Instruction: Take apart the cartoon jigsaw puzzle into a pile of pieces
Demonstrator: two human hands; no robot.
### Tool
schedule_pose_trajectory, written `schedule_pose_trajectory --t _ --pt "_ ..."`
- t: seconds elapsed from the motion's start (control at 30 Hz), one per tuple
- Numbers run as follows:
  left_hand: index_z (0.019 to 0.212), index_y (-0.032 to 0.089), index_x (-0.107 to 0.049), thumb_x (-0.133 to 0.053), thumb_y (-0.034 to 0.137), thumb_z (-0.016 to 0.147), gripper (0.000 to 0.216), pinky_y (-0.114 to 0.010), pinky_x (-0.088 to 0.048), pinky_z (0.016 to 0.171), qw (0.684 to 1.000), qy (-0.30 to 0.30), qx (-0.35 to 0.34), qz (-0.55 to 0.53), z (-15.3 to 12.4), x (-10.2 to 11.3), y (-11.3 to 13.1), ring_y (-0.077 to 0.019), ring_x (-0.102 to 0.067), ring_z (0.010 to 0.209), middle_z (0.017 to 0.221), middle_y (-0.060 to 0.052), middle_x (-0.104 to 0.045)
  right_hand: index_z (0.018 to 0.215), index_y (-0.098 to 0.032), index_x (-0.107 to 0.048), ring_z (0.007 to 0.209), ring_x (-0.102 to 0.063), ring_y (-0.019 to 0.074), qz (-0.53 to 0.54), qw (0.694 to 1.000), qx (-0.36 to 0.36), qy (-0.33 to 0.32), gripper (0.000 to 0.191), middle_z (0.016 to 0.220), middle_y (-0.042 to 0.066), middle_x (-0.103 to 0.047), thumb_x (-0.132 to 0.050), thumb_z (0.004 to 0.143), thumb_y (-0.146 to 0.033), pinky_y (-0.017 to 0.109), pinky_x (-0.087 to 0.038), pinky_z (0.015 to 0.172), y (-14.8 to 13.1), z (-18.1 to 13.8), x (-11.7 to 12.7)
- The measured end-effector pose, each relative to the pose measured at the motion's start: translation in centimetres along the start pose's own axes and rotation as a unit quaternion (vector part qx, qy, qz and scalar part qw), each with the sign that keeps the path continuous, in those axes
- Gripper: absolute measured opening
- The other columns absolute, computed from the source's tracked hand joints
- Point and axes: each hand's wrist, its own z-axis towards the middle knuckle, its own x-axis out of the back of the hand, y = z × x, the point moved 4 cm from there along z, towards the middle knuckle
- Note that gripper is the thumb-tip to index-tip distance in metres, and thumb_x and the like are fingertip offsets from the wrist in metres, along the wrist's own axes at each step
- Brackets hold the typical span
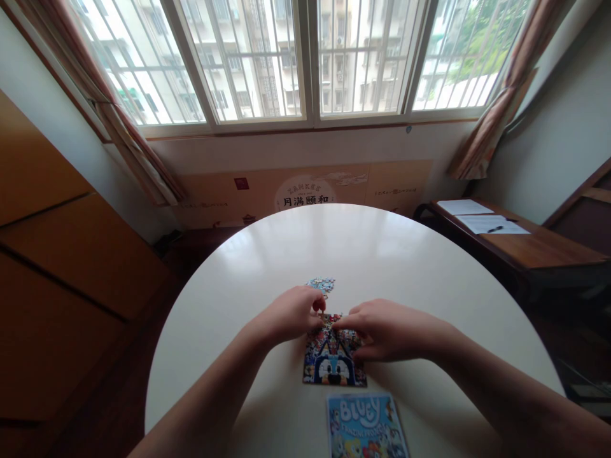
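Note:
A partly joined jigsaw puzzle (334, 366) with a blue cartoon dog's face and a crowd of small coloured figures lies on the round white table (229, 280). At its upper left edge, my left hand (298, 312) is closed in a pinch on a small puzzle piece (323, 313). From the other side, my right hand (384, 329) reaches over the puzzle's right part. Its index finger points at the upper area and its thumb is apart, near the right edge. Loose puzzle pieces (322, 284) lie in a small pile just beyond my left hand, which partly covers them.
Nearest to me lies a blue "Bluey" picture sheet or box (365, 423), cut off by the frame's lower edge. A wooden side table (563, 248) at right bears papers (491, 224) and a dark pen (495, 229). Barred windows and curtains are beyond.

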Motion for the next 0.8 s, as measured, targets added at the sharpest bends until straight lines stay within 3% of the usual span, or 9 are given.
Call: schedule_pose_trajectory --t 0.37,0.53,0.63,0.8 --pt "0.078 0.019 -0.07 -0.065 0.019 0.076 0.006 -0.028 -0.043 0.066 0.998 0.005 -0.005 -0.063 0.4 -0.1 -0.7 -0.017 -0.062 0.075 0.082 -0.002 -0.071 0.116 -0.025 -0.066 0.077 -0.063 0.0197 0.0 1.0 -0.014 0.001 0.039 0.087 0.002 -0.071 -0.07 0.077 -0.026 0.029 -0.041 0.065 0.1 0.0 0.0" --pt "0.078 0.018 -0.071 -0.066 0.02 0.075 0.006 -0.027 -0.043 0.065 0.995 0.005 -0.005 -0.102 0.3 0.3 -0.6 -0.0162 -0.061 0.072 0.079 -0.001 -0.07 0.096 -0.022 -0.065 0.075 -0.061 0.0171 -0.004 1.0 -0.005 0.014 0.017 0.085 0.001 -0.07 -0.068 0.079 -0.025 0.028 -0.039 0.064 0.1 -0.1 0.3" --pt "0.078 0.018 -0.071 -0.068 0.025 0.075 0.008 -0.027 -0.044 0.064 0.993 0.012 0.0 -0.12 0.3 0.5 -0.8 -0.0166 -0.061 0.071 0.079 -0.002 -0.07 0.091 -0.022 -0.064 0.072 -0.059 0.0155 -0.019 0.998 -0.032 0.051 0.009 0.082 0.001 -0.069 -0.066 0.084 -0.026 0.028 -0.036 0.062 0.5 -0.1 0.6" --pt "0.081 0.018 -0.071 -0.067 0.025 0.076 0.01 -0.027 -0.045 0.065 0.985 0.022 -0.003 -0.169 0.3 0.8 -0.7 -0.016 -0.06 0.07 0.078 -0.001 -0.07 0.107 -0.023 -0.063 0.07 -0.059 0.0156 -0.016 0.985 -0.111 0.135 0.021 0.081 0.0 -0.069 -0.062 0.091 -0.037 0.028 -0.035 0.061 1.5 0.2 1.1"
